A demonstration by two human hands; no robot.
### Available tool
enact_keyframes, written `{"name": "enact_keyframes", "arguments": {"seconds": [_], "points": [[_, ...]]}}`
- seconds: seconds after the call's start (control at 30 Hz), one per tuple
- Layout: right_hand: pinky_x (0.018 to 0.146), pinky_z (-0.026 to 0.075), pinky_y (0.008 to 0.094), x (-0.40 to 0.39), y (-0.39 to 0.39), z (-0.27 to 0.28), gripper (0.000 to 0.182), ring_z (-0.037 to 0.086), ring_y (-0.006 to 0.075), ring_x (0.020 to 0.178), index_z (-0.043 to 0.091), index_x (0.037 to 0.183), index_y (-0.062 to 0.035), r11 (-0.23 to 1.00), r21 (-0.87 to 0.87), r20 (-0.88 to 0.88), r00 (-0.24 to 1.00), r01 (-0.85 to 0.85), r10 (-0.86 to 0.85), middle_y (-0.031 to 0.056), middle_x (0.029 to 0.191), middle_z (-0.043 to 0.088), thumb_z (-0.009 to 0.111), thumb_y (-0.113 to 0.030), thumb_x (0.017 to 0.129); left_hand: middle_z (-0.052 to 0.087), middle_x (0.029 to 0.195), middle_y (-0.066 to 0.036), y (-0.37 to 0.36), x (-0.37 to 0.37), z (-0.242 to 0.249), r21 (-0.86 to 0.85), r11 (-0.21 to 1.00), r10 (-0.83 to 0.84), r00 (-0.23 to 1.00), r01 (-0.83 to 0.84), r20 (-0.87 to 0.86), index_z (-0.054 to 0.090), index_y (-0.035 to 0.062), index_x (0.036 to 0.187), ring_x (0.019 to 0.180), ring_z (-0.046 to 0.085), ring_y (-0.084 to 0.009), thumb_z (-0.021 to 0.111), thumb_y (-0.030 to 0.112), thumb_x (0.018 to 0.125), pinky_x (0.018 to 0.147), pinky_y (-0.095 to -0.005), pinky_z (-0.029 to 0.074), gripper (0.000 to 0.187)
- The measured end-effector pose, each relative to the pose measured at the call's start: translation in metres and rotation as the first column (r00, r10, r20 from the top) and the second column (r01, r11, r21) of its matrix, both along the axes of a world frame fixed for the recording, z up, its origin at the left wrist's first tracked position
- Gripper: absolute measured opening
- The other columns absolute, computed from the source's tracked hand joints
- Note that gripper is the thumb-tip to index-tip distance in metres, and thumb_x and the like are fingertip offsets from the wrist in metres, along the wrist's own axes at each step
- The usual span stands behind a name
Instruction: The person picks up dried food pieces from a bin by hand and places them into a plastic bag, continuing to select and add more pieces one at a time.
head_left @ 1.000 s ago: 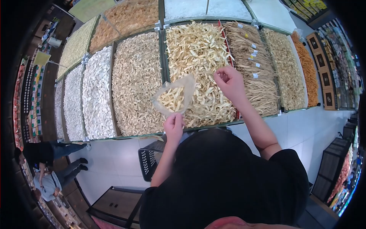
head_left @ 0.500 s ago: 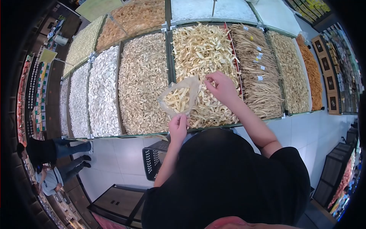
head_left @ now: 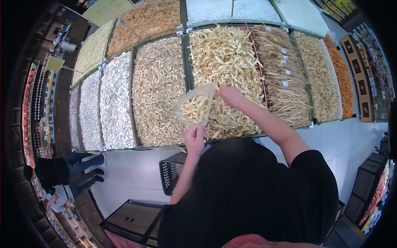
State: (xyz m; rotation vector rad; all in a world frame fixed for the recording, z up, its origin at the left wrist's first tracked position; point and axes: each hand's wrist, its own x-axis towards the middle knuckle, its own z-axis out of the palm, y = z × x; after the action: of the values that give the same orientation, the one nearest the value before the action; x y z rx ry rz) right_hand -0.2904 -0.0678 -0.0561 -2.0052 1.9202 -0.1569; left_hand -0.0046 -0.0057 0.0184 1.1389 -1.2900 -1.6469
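Observation:
A clear plastic bag (head_left: 178,112) hangs with its mouth spread over a bin of pale yellow dried slices (head_left: 223,49). Inside the bag lies a portion of similar pale slices (head_left: 194,108). My left hand (head_left: 195,138) pinches the bag's near rim between thumb and fingers. At the upper right corner of the mouth, my right hand (head_left: 230,96) has its fingers closed on the rim; the fingertips are partly hidden. Brown bundled dried sticks (head_left: 281,82) with small labels lie right of these slices, behind a red divider. Smaller beige slices (head_left: 159,91) fill the bin to the left.
White dried slices (head_left: 115,99) fill bins farther left, and orange dried goods (head_left: 339,78) lie at far right. A dark shopping basket (head_left: 170,173) stands on the floor beside me. Two people (head_left: 62,177) are at lower left, near shelves. A dark cabinet (head_left: 132,219) stands behind.
My right hand has moved left and down from above the slices to the bag's upper right rim and closed there. The left hand still holds the near rim. The view has shifted slightly.

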Motion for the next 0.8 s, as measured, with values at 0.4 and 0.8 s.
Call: {"name": "enact_keyframes", "arguments": {"seconds": [0.4,0.8], "points": [[0.075,0.057,0.0449,-0.012,0.013,0.035,0.016,0.068,0.0329,0.087,0.07,0.106,-0.0131,0.986,-0.142,0.034,0.995,-0.087,0.092,0.0096,0.101,0.063,0.063,-0.013,0.092,0.06,0.07,-0.002,0.0,-0.004,0.001,-0.023,1.0,-0.001,1.0,0.001,0.004,0.065,-0.0014,0.096,0.062,0.057,-0.0076,0.056,0.015,0.108,0.061,-0.0226,0.046,0.023],[0.06,0.038,0.0234,-0.017,0.078,0.155,0.011,0.047,0.0061,0.065,0.072,0.097,-0.0065,0.81,-0.219,0.749,0.626,0.543,-0.217,-0.0008,0.081,0.055,0.077,-0.002,0.087,0.061,0.07,-0.001,0.003,-0.009,-0.001,-0.026,0.999,-0.024,0.999,0.025,0.026,0.067,-0.0011,0.097,0.062,0.056,-0.0067,0.057,0.016,0.107,0.06,-0.0221,0.044,0.022]]}}
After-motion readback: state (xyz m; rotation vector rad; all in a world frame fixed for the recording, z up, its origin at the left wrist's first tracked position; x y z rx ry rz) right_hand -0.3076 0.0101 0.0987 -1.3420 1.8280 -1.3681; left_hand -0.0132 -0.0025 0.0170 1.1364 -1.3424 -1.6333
